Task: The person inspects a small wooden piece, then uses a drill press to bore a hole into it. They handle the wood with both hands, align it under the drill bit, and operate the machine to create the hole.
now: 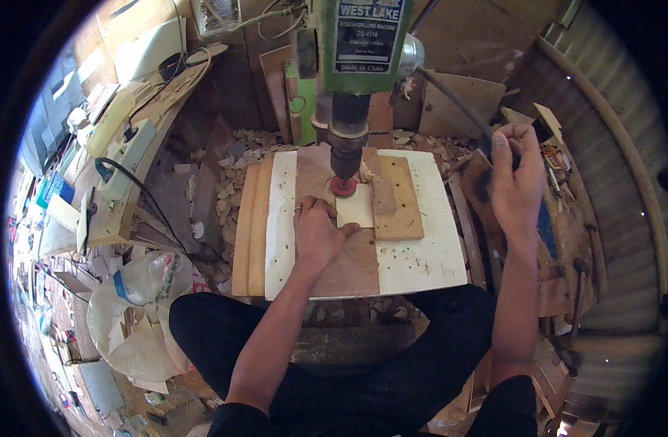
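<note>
My left hand presses against a small pale wooden square, fingers along its left side and thumb at its near edge. The square sits beside a small wooden block fixed to a yellowish board. Over its far left corner is a red round cutter, held in the chuck of a green bench drill press. I cannot tell whether the cutter touches the wood. Raised at the right, my right hand is closed around the end of the press's metal lever.
A white board with a brown strip forms the work table above my knees. Wood chips lie heaped behind and beside it. At left stands a cluttered bench with a black cable; below is a plastic bag. Scrap wood fills the right side.
</note>
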`<action>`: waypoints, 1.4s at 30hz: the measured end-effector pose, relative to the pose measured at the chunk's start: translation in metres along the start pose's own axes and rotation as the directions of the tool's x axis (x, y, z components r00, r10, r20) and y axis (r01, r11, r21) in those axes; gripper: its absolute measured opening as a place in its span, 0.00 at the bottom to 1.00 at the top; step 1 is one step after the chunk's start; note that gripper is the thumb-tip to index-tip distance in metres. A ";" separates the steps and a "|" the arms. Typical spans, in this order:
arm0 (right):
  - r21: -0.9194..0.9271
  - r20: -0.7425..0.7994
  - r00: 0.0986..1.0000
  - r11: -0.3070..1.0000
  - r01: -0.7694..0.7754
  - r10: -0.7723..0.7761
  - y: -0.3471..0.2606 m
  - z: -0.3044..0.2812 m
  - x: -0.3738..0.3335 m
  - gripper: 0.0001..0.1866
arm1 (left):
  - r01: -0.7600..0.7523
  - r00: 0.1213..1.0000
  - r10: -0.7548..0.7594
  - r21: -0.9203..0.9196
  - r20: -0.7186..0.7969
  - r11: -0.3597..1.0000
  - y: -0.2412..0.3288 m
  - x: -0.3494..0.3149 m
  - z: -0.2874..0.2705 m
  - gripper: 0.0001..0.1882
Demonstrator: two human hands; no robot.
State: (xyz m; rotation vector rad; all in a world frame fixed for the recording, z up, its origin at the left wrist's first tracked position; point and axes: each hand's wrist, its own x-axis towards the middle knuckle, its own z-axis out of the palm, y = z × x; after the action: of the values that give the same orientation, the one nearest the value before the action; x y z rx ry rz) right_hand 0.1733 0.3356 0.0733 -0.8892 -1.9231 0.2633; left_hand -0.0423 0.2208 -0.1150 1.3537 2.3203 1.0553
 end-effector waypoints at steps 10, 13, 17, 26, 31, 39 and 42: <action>0.066 0.039 0.999 0.997 -0.026 0.024 0.005 0.005 -0.007 0.07 | 0.005 1.000 -0.006 0.009 0.009 1.000 -0.001 0.001 0.000 0.26; 0.041 0.044 0.999 0.999 -0.018 0.016 0.007 0.007 -0.010 0.07 | 0.005 1.000 -0.005 0.013 0.005 1.000 0.000 0.001 0.000 0.26; 0.029 0.082 0.995 0.998 -0.051 0.049 0.009 0.009 -0.014 0.08 | 0.010 1.000 -0.010 0.027 0.004 1.000 0.000 0.001 0.000 0.25; 0.031 0.217 0.969 0.991 -0.130 0.121 0.028 0.024 -0.029 0.11 | -0.020 1.000 0.020 -0.006 -0.007 1.000 -0.004 0.002 0.002 0.25; 0.088 0.227 0.971 0.991 -0.098 0.076 0.018 0.018 -0.029 0.13 | -0.037 0.999 0.037 0.002 -0.023 0.999 -0.004 0.001 0.002 0.24; -0.048 -0.095 0.961 0.966 0.255 -0.258 -0.007 -0.026 0.070 0.08 | -0.025 1.000 0.025 -0.035 -0.001 0.999 -0.006 0.002 0.004 0.24; -0.149 -0.260 0.886 0.922 0.357 -0.385 0.005 -0.008 0.145 0.11 | -0.056 0.998 0.055 -0.014 -0.021 0.998 -0.008 0.003 0.005 0.25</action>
State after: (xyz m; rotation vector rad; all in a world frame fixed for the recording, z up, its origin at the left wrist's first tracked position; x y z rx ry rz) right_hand 0.1439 0.4366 0.1740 -0.5645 -1.7991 -0.1824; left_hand -0.0465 0.2225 -0.1236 1.4162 2.2970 1.1052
